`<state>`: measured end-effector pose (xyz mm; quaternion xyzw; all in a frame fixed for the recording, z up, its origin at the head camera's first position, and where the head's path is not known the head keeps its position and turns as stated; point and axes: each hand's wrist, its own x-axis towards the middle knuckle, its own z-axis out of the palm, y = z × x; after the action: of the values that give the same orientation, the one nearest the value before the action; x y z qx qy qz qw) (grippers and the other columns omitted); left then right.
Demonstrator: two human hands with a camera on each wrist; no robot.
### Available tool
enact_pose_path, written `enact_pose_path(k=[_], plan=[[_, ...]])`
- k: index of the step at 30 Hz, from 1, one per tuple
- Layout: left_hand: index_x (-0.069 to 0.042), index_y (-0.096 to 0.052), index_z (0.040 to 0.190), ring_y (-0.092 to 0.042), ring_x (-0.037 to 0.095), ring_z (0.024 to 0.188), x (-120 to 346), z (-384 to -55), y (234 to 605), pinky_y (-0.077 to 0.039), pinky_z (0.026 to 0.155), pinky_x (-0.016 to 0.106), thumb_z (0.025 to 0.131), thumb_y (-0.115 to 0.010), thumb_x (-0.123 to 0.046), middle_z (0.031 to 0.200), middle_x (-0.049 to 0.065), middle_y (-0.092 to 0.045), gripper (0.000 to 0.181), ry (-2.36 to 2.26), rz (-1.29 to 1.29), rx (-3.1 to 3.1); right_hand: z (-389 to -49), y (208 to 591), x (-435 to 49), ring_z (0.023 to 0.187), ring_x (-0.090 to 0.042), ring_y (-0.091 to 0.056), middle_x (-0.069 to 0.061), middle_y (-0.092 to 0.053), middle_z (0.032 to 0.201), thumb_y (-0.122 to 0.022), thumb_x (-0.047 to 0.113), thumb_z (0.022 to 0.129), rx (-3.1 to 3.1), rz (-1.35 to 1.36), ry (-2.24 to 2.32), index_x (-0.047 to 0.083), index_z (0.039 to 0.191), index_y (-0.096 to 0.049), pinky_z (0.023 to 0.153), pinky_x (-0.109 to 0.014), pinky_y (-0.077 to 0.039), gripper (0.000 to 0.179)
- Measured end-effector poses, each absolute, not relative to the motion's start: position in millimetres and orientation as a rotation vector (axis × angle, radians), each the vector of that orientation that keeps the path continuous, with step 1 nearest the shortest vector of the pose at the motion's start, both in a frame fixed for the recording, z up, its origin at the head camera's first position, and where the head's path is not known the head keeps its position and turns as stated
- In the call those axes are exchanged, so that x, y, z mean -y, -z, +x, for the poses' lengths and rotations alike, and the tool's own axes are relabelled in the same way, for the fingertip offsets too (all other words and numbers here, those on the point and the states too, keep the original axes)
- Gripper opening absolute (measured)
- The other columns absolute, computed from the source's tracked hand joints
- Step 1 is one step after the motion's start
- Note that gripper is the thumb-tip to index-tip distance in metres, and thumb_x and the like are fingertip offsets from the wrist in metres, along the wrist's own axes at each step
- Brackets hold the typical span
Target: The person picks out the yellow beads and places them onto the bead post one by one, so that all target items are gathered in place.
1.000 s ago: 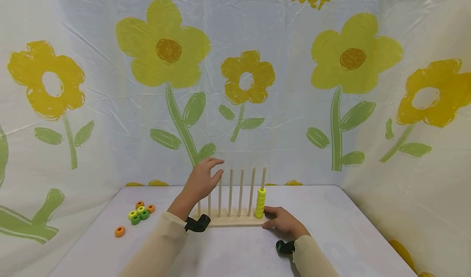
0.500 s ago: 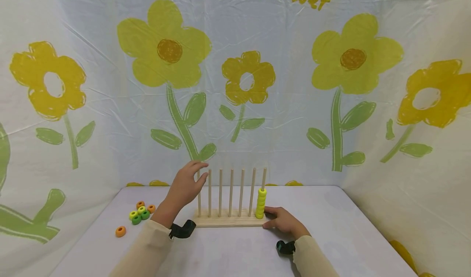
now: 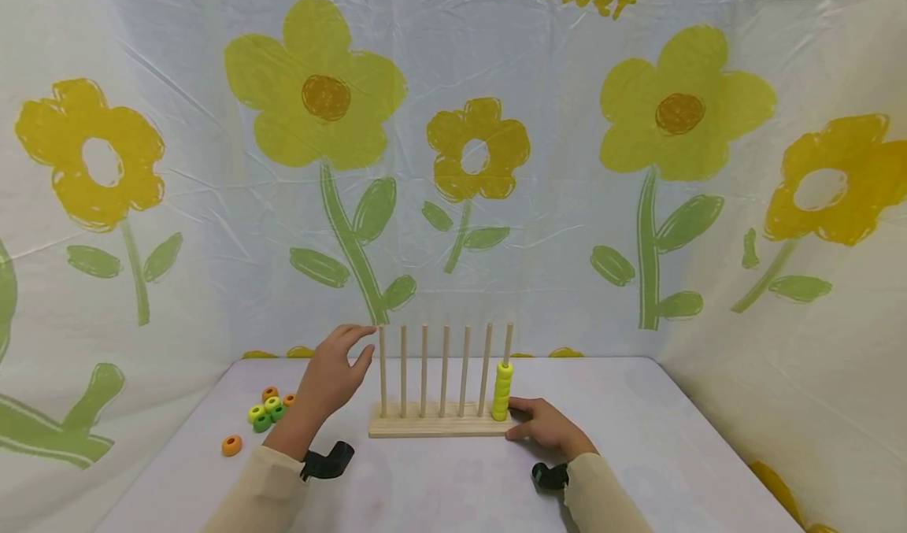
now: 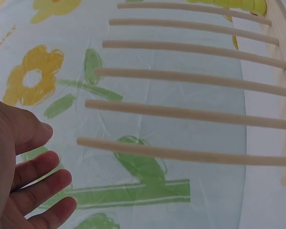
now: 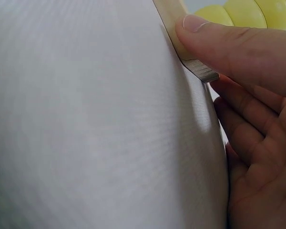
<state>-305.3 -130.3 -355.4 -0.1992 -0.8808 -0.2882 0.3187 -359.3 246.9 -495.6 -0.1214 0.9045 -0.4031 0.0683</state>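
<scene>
A wooden bead rack stands mid-table, its long base (image 3: pixel 439 429) carrying a row of upright rods (image 3: pixel 444 371). Yellow beads (image 3: pixel 502 391) are stacked on the rightmost rod; the others are bare. My left hand (image 3: pixel 327 379) is raised at the left of the rack, fingers loosely bent and holding nothing, fingertips near the top of the leftmost rod (image 4: pixel 190 155). Whether they touch it is unclear, though the left wrist view shows a gap. My right hand (image 3: pixel 547 425) grips the right end of the base, its thumb (image 5: pixel 229 50) against the front face and fingers behind.
Loose orange, yellow and green beads (image 3: pixel 262 423) lie clustered on the table left of the rack, partly behind my left wrist. A single orange bead (image 3: pixel 231 446) sits nearer the front. A flower-printed cloth (image 3: pixel 553 226) hangs behind the table (image 3: pixel 439 494).
My left hand has moved leftward and slightly down, from above the left rods to beyond the leftmost one. My right hand and the rack have stayed in place.
</scene>
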Motion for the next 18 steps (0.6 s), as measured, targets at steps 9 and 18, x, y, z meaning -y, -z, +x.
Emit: enact_pose_path(k=[9, 18], plan=[[-0.008, -0.066, 0.121, -0.061, 0.035, 0.111, 151, -307, 375, -0.055, 0.085, 0.05, 0.092, -0.065, -0.013, 0.12, 0.015, -0.063, 0.03, 0.729, -0.457, 2.363, -357, 496, -249, 0.14, -0.041, -0.036, -0.015, -0.05, 0.145, -0.082, 0.028, 0.073, -2.727, -0.345, 1.197, 0.01, 0.137, -0.056, 0.112, -0.065, -0.023, 0.072], [-0.005, -0.067, 0.118, -0.064, 0.033, 0.105, 173, -310, 391, -0.055, 0.083, 0.05, 0.091, -0.064, -0.009, 0.114, 0.014, -0.066, 0.028, 0.712, -0.407, 2.358, -357, 494, -246, 0.14, -0.042, -0.035, -0.015, -0.05, 0.144, -0.082, 0.028, 0.074, -2.72, -0.366, 1.205, 0.011, 0.138, -0.056, 0.111, -0.067, -0.022, 0.071]])
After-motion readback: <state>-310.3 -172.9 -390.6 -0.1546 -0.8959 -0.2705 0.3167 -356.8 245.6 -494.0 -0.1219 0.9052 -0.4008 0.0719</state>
